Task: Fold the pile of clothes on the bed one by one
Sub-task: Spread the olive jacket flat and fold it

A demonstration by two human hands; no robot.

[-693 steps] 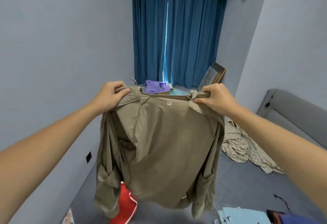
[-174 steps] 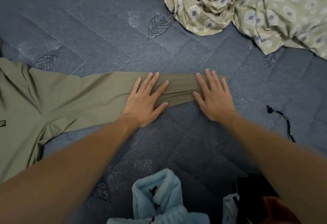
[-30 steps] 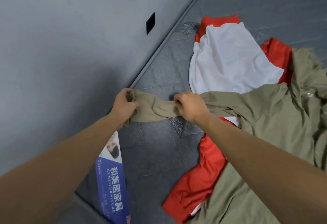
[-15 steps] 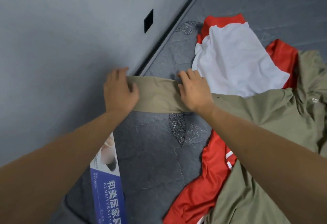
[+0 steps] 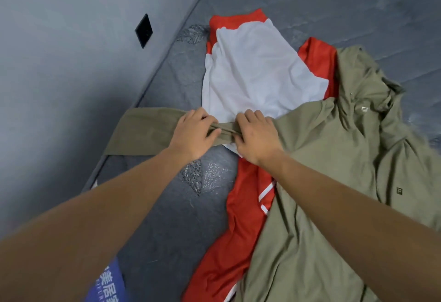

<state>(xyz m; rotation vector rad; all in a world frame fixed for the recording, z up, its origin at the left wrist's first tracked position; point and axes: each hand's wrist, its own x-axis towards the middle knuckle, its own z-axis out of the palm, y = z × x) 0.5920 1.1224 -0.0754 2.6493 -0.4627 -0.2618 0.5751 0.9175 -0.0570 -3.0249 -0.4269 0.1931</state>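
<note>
Olive-green cotton shirt (image 5: 334, 158) is lying spread on the grey quilted bed (image 5: 167, 218), overlapping a red-and-white jersey (image 5: 250, 74). Both hands are pinching its bunched left-hand sleeve: left hand (image 5: 193, 134) and right hand (image 5: 256, 134) each with grip clamped on fabric. Beyond, the sleeve end is reaching the grey wall (image 5: 59, 51).

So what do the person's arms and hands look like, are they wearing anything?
Nothing shows on them. Both forearms are bare right up to the picture's edge, with no sleeves in sight. The left hand and right hand have no gloves, rings, watch or bracelet that can be seen.
</note>
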